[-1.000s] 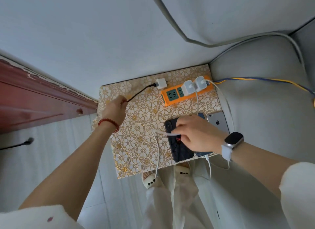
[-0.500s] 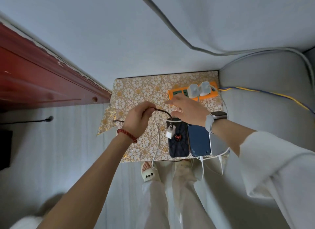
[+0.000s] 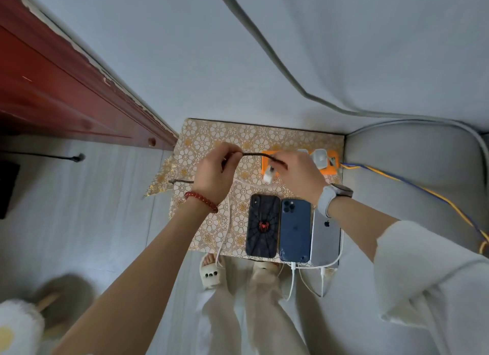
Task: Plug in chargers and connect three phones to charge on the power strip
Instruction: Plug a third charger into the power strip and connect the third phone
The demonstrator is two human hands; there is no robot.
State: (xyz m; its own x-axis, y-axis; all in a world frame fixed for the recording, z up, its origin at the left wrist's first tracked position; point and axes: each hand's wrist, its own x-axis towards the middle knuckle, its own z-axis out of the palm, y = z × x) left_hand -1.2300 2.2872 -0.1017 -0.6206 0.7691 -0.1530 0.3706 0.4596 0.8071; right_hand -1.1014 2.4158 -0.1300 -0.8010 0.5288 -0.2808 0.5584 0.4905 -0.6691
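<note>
Three phones lie face down side by side on the patterned table [image 3: 206,143]: a black spider-case phone [image 3: 262,229], a blue phone [image 3: 295,230] and a silver phone [image 3: 326,238]. White cables run from the bottoms of the blue and silver phones. An orange power strip [image 3: 328,167] at the back holds two white chargers [image 3: 318,157]. My left hand [image 3: 214,175] and my right hand [image 3: 299,175] both pinch a dark braided cable [image 3: 254,155] stretched between them. A white charger plug [image 3: 268,175] hangs from the cable under my right hand, above the strip's left end.
A red wooden door frame [image 3: 66,90] stands at the left. A grey sofa [image 3: 412,169] borders the table on the right, with a yellow-blue cord [image 3: 412,188] across it. My legs and a slipper [image 3: 210,272] are below the table's near edge.
My right hand left the black phone and took the dark cable. Both hands lifted the cable and its white plug toward the strip's left end. The view shifted right.
</note>
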